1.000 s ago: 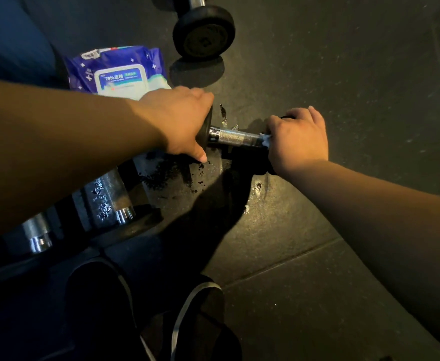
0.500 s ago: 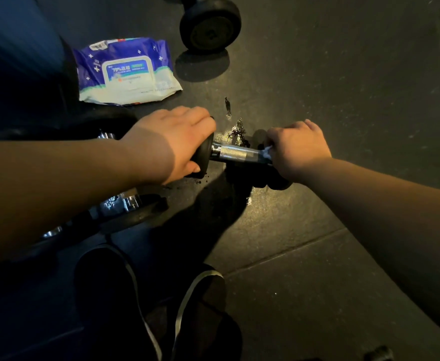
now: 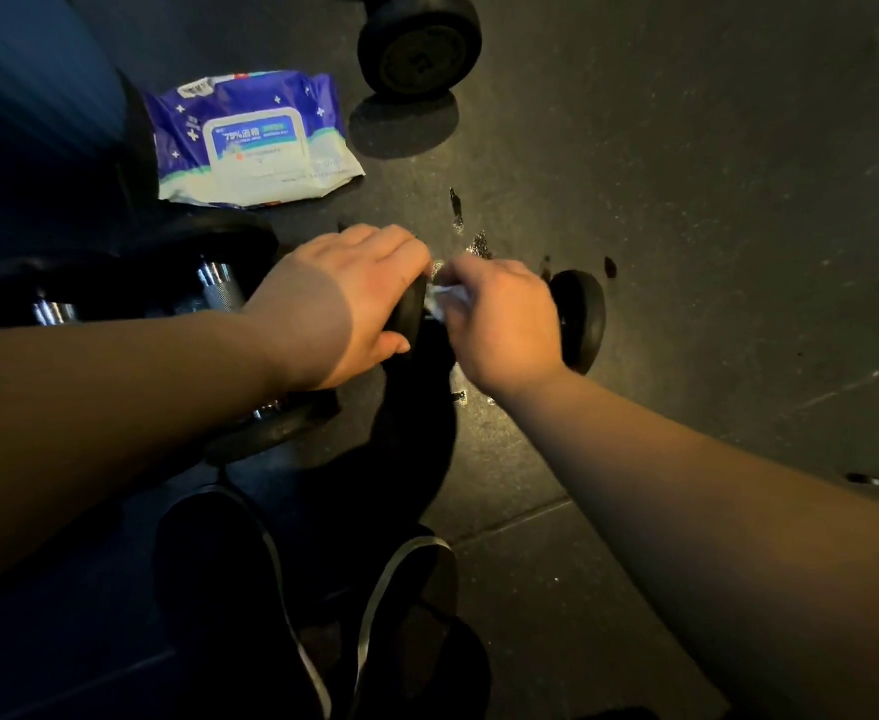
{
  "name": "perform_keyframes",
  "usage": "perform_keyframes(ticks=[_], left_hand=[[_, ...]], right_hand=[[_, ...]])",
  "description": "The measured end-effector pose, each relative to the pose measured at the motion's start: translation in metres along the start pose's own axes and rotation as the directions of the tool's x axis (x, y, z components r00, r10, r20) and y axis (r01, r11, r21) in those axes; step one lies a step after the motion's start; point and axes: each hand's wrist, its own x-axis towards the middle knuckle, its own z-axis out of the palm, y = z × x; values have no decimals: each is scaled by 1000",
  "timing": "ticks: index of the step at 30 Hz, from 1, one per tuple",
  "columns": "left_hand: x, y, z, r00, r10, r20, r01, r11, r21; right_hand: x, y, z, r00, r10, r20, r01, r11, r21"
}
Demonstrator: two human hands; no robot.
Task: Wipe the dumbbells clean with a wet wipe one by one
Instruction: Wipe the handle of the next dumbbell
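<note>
On the dark floor, our left hand [image 3: 343, 304] gripping the dumbbell's [image 3: 577, 319] left end, our right hand [image 3: 499, 324] curled round a wet wipe [image 3: 440, 296] on its handle.

Bare forearms [image 3: 686, 511], no sleeves, black shoes [image 3: 229, 589] with pale stripes

head-worn view, steeply downward, close to floor [image 3: 686, 200]

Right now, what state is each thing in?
Left hand: grips the dumbbell's left head.
Right hand: wrapped round the handle with the wipe.
Dumbbell: lying on the floor, held at both ends.
Wipe pack: flat, lid shut.
Floor: wet spots near the dumbbell.
</note>
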Motion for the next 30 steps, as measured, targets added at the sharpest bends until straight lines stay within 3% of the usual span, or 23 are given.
perform_keyframes(ticks=[5, 20, 30], left_hand=[[-6, 1, 4, 998, 40, -44, -39, 999, 33], [-29, 13, 19, 986, 78, -148, -68, 995, 74], [-28, 6, 17, 994, 57, -90, -50, 996, 73]], right_hand=[[4, -5, 13, 997, 64, 53, -64, 998, -5], [-2, 0, 7, 992, 13, 123, -3, 996, -84], [29, -10, -1, 927, 249, 281, -243, 968, -55]])
